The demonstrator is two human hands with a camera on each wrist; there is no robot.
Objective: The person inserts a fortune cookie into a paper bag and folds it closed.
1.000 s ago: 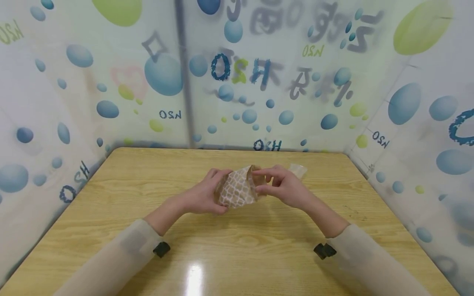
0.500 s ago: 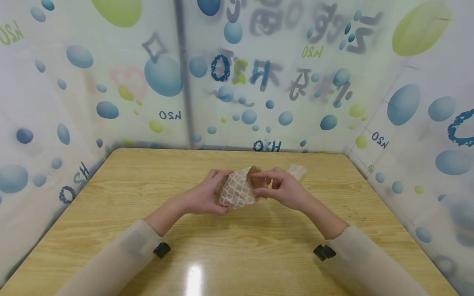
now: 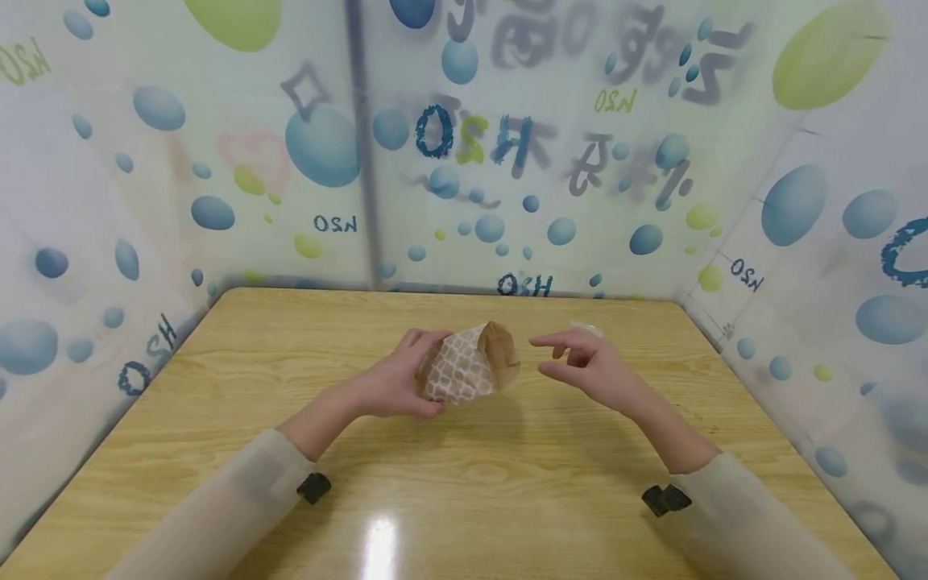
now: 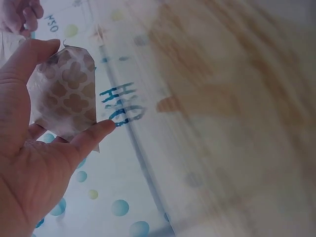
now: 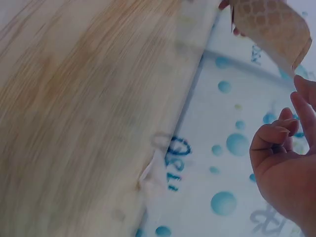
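A brown paper bag [image 3: 460, 366] with a white lattice pattern is held above the middle of the table, its open mouth facing right. My left hand [image 3: 395, 379] grips it at the closed end, thumb on the near side and fingers on the far side; the left wrist view shows the patterned bag [image 4: 69, 94] between thumb and fingers. My right hand [image 3: 598, 370] hovers just right of the mouth, apart from it, with index finger and thumb extended and nothing between them. What the bag holds inside cannot be seen.
Behind the right hand a small clear plastic packet [image 3: 586, 329] lies on the wooden table [image 3: 464, 499], mostly hidden by that hand. White curtains [image 3: 464, 201] with blue and green dots enclose the table at the back and sides.
My right hand has drawn back to the right, out of the bag's mouth, which now shows wide open. The left hand and the bag have barely moved.
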